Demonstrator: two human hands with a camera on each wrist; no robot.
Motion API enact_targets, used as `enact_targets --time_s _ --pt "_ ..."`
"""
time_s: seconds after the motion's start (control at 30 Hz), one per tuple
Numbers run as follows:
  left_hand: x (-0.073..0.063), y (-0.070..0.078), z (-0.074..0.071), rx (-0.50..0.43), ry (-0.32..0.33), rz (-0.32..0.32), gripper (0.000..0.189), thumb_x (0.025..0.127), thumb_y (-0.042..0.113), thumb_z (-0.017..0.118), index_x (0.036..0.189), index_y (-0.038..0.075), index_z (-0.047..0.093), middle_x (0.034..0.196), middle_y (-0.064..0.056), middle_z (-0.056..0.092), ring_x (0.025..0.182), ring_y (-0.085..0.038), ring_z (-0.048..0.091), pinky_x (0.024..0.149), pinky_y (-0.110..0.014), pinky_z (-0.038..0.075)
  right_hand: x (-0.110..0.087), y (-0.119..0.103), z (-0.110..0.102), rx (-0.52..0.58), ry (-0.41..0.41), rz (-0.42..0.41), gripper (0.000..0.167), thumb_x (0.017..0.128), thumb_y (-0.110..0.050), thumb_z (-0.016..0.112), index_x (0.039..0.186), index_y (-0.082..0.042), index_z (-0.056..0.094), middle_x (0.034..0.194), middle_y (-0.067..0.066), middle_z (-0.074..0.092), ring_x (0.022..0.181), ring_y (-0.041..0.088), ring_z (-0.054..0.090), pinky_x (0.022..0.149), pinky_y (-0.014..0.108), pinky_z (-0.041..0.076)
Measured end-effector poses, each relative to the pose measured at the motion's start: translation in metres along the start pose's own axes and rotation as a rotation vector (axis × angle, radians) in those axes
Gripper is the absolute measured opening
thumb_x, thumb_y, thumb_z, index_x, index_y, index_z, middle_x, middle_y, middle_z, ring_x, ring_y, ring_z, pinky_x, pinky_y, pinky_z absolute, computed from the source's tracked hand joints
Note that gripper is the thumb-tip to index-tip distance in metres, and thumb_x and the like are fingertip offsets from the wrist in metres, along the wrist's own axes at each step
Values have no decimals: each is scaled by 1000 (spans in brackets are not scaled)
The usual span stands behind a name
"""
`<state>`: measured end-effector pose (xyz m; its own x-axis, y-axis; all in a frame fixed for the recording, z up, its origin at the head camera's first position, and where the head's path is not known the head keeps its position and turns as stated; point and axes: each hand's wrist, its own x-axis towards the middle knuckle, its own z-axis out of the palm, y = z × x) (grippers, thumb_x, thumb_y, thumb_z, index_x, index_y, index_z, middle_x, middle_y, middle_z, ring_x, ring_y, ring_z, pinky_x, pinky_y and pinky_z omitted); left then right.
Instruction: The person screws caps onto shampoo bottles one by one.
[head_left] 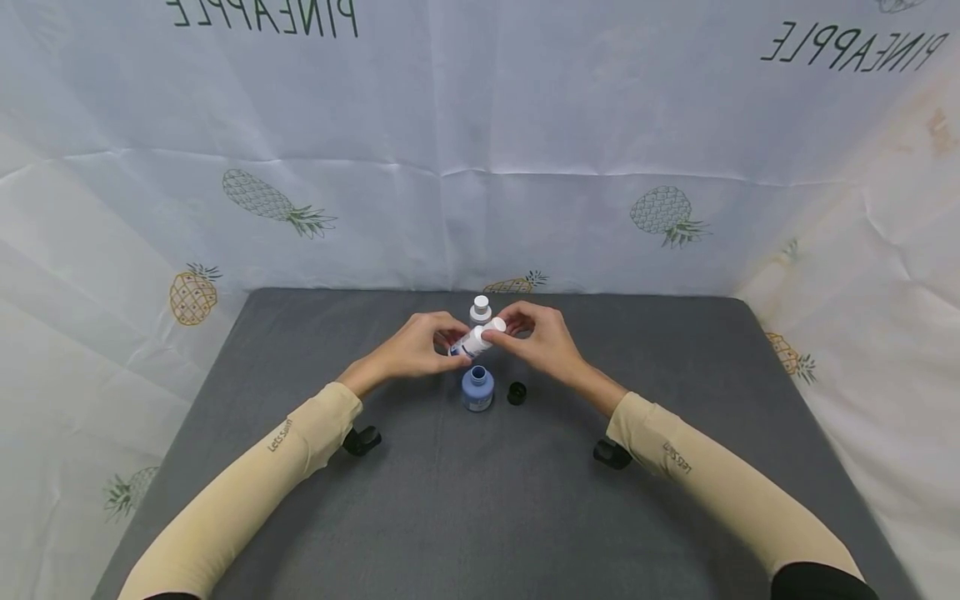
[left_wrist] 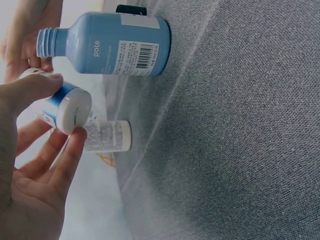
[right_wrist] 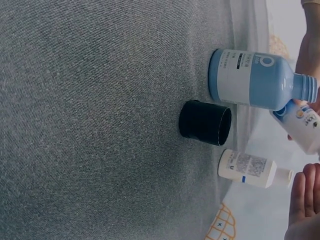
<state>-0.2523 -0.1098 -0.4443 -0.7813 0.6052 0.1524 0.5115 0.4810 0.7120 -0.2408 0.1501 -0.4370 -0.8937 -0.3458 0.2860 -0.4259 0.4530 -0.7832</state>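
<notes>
My left hand (head_left: 420, 346) grips a small white bottle (left_wrist: 52, 107) with a blue band, thumb on one side and fingers on the other. It tilts above the table, its base towards the left palm. At its upper right end, the thumb and fingers of my right hand (head_left: 543, 337) pinch the white cap (head_left: 498, 324). Just below the hands stands an uncapped blue bottle (head_left: 477, 390), its threaded neck showing. A black cap (right_wrist: 205, 123) sits on the table to its right. Behind the held bottle, a second white bottle (right_wrist: 247, 166) stands upright with its cap on.
A grey cloth covers the table (head_left: 450, 500). A white curtain (head_left: 390, 225) printed with pineapples hangs right behind its far edge and along both sides. Black wrist cameras (head_left: 362, 440) jut from under both sleeves, close over the table.
</notes>
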Motion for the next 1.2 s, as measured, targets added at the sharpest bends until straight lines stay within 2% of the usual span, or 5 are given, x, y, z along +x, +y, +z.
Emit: enact_targets --time_s 0.47,0.8,0.97,1.07,1.2 --pt "-2 -1 0 5 -1 4 37 92 15 86 125 1 77 109 -11 76 98 -21 75 89 -37 69 1 -2 5 -34 34 21 29 93 -27 89 108 -6 76 98 12 77 88 25 75 84 48 67" --pt "-3 -2 1 -6 -6 -8 38 92 14 86 125 -1 77 110 -12 76 99 -22 75 89 -38 69 0 -3 5 15 6 50 35 93 -28 89 115 -4 76 110 14 79 100 31 78 94 57 66" --pt "-4 -1 0 -9 -4 -7 39 92 15 87 126 0 76 111 -12 76 100 -22 74 90 -38 69 -1 -2 1 98 -52 15 39 98 -22 83 129 0 72 126 16 76 115 34 75 107 57 62" --pt "-4 -2 -1 -15 -1 -5 40 91 14 87 127 0 76 112 -13 76 102 -23 75 90 -38 69 -2 0 -4 232 -107 -33 37 103 -8 74 138 3 67 139 21 70 129 38 69 114 46 59" --pt "-4 -3 -1 -25 5 -5 40 91 14 87 127 -1 76 113 -14 77 102 -24 75 90 -38 69 -1 2 -8 390 -170 -77 42 102 5 68 144 6 62 149 28 63 140 42 62 117 29 56"
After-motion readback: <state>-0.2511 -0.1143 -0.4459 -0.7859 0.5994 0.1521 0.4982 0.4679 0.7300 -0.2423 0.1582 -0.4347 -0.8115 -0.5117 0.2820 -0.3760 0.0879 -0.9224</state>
